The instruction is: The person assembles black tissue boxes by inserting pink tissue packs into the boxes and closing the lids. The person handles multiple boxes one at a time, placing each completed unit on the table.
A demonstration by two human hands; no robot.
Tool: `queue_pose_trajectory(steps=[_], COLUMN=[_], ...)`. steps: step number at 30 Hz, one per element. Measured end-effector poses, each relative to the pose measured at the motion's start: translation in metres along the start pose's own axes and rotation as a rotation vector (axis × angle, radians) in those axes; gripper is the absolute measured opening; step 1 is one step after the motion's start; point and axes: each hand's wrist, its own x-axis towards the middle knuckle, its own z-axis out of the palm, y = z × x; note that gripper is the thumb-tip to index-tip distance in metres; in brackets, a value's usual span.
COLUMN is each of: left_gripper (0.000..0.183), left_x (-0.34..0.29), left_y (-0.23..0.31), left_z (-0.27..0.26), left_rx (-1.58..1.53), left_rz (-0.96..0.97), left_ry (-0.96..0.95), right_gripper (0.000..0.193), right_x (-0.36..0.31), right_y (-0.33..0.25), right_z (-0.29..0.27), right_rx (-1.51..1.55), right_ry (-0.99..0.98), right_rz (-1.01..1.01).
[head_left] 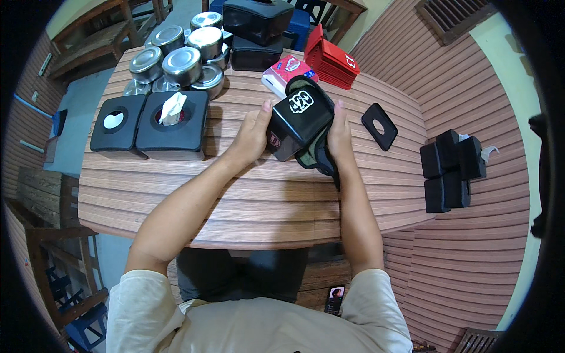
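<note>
Both hands hold a glossy black tissue box (294, 125) with a white print, tilted above the table. My left hand (253, 134) grips its left side, thumb on the edge. My right hand (339, 134) is closed round its right side, along with a soft black cloth item (322, 154) with a greenish lining. That item wraps behind the box, and its exact kind is unclear. To the right, a black lid (379, 127) with an oval hole lies on the table. Behind the box sits a pink-and-white tissue pack (286, 73).
Two black tissue boxes (170, 138) stand at the left, one with a tissue sticking out. Stacked round metal tins (182, 66), more black boxes (257, 53) and red folded holders (332, 63) fill the table's far side. Black boxes (453, 165) hang on the right wall. A phone (334, 299) lies below the table edge.
</note>
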Motion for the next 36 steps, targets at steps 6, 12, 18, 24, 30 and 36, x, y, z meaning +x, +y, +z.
queue_pose_trajectory(steps=[6, 12, 18, 24, 30, 36], left_gripper=[0.071, 0.066, 0.050, 0.047, 0.056, 0.037], left_x=[-0.004, -0.004, 0.004, 0.005, -0.006, 0.000], left_y=[0.003, -0.029, -0.021, 0.010, 0.015, 0.025], left_z=[-0.003, -0.012, -0.011, -0.009, -0.012, -0.012], left_rx=[-0.066, -0.104, -0.202, -0.295, -0.316, -0.128], left_rz=[-0.029, -0.113, 0.054, 0.024, -0.116, -0.076], left_ry=[0.047, 0.172, 0.064, -0.051, -0.109, -0.194], right_gripper=[0.078, 0.074, 0.076, 0.057, 0.045, 0.046], right_x=[0.005, -0.010, -0.041, -0.043, -0.046, -0.045], right_y=[0.046, 0.029, -0.022, -0.047, -0.059, -0.057], right_z=[-0.012, 0.007, 0.024, 0.029, 0.022, 0.023], right_rx=[-0.086, -0.078, -0.002, -0.252, -0.457, -0.389], right_ry=[0.034, 0.034, 0.004, 0.109, 0.106, 0.066], right_rz=[0.187, -0.038, -0.184, -0.550, -0.676, -0.699])
